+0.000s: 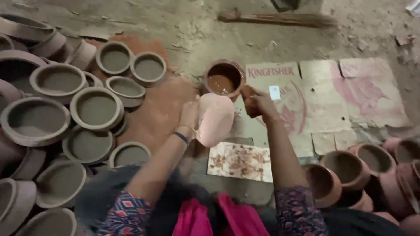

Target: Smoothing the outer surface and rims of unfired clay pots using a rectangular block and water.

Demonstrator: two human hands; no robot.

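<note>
Tilted pale pink clay pot (215,119), mid-air

A rough, dusty concrete floor (197,30) fills the frame, cracked and littered with small debris. Flattened cardboard sheets (341,96) lie at the right centre. A reddish powder patch (153,109) stains the floor at centre left. A straw broom (280,18) lies along the top edge. Light is dim and even.

I see a dirt floor (197,35): grey pots (96,109) at 9 o'clock, cardboard (350,96) at 3, broom (280,18) at 12, paint bowl (224,78) centre.
</note>
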